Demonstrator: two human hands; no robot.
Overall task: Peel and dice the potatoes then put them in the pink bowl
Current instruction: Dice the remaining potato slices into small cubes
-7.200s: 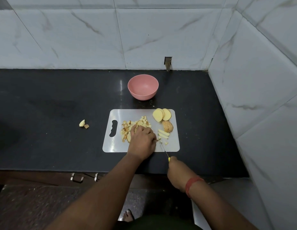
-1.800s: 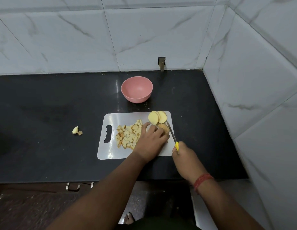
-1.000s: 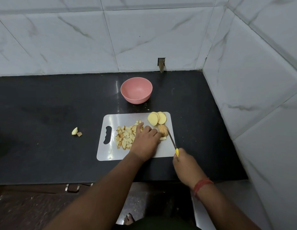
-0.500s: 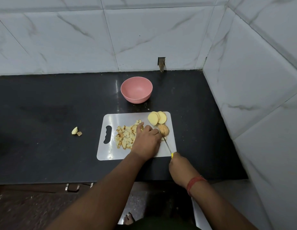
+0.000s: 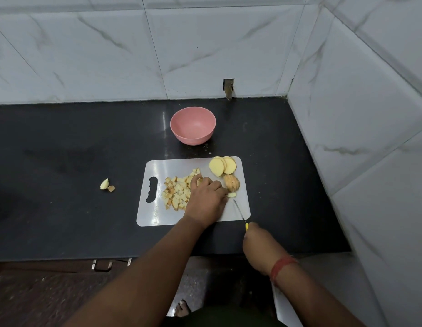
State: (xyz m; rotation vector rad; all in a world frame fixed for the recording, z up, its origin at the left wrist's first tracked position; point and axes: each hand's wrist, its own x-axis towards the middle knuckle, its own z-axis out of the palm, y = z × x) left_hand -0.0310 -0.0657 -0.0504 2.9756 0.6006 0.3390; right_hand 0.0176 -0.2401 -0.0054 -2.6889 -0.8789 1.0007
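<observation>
While gripped (right hand), knife points up-left.

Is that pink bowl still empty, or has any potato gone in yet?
Empty. The pink bowl shows only its bare inside; the diced potato lies on the cutting board.

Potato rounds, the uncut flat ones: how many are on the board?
3 at least, overlapping at the board's far right corner: front round, middle round, back round. More could be hidden beneath.
</observation>
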